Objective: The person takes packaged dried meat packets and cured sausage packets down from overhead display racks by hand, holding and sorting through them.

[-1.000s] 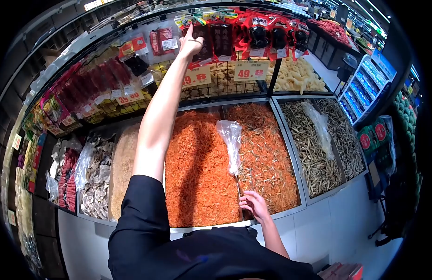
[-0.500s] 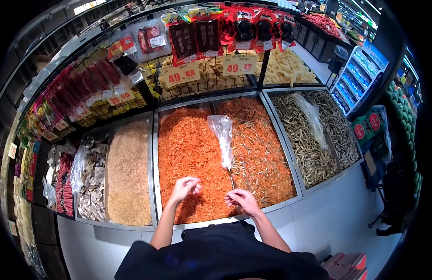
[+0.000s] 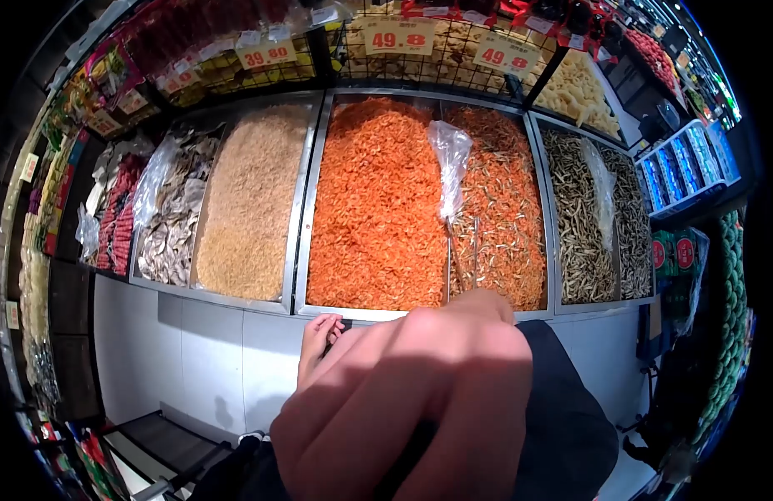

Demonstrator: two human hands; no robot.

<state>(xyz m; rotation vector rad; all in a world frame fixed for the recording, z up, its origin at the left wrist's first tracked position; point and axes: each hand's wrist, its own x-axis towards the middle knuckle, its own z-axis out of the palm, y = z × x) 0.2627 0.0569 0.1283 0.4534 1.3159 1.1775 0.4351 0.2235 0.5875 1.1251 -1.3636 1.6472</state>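
My right hand (image 3: 420, 384) looms very large close to the camera, knuckles up and fingers bent together. Whatever it may hold is hidden beneath it. Smaller and to its left, my left hand (image 3: 321, 331) is by the front rim of the orange bin, with curled fingers and nothing visible in them. Beyond the hands lie orange dried shrimp (image 3: 374, 200) and a mix of shrimp and small fish (image 3: 503, 200). A clear plastic bag (image 3: 450, 159) tops a thin handle between them. Another thin rod (image 3: 476, 242) stands in the mix.
Pale tiny shrimp (image 3: 249, 192) and grey dried fish (image 3: 182, 184) fill bins at the left. Dark small fish (image 3: 583, 225) lie at the right. Price signs (image 3: 399, 37) hang on the rear mesh. A blue-and-white rack (image 3: 683, 171) stands at the right.
My left hand went from pointing at the hanging packs to above the shrimp, then to the front rim. My right hand rose close to the camera. The view tilted down.
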